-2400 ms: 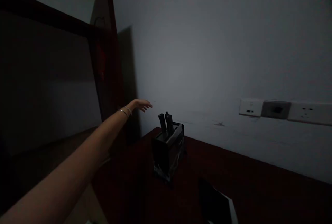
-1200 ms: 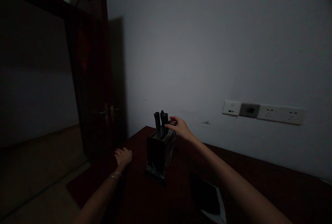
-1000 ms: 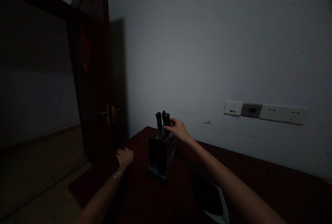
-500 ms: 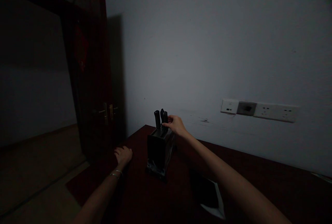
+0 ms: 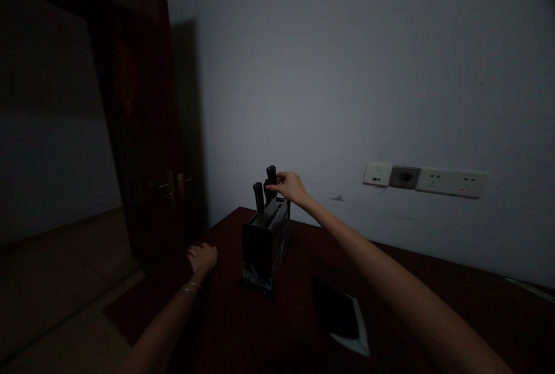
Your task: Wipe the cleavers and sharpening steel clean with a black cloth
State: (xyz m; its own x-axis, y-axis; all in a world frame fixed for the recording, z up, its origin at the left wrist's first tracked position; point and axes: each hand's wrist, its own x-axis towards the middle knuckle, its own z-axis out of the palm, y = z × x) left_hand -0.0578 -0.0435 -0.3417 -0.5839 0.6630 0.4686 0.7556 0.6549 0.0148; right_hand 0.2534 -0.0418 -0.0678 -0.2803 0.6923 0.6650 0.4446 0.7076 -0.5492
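A dark knife block (image 5: 258, 250) stands upright on the reddish-brown table (image 5: 286, 328), with black handles rising from its top. My right hand (image 5: 289, 186) is closed around one black-handled knife (image 5: 271, 175), whose handle sits higher than the others; its blade cannot be made out. Another black handle (image 5: 258, 196) stands to the left of it, and one more is partly hidden behind my fingers. My left hand (image 5: 202, 257) rests flat near the table's left edge, fingers spread, holding nothing. A bracelet circles that wrist.
A dark, flat item with a pale edge (image 5: 358, 328) lies on the table, right of the block. The wall behind carries a row of sockets (image 5: 429, 180). To the left stands an open dark door (image 5: 147, 131) with a metal handle. The lighting is dim.
My right hand has risen, lifting one knife's handle higher above the block. The view has shifted slightly. My left hand stays flat on the table.
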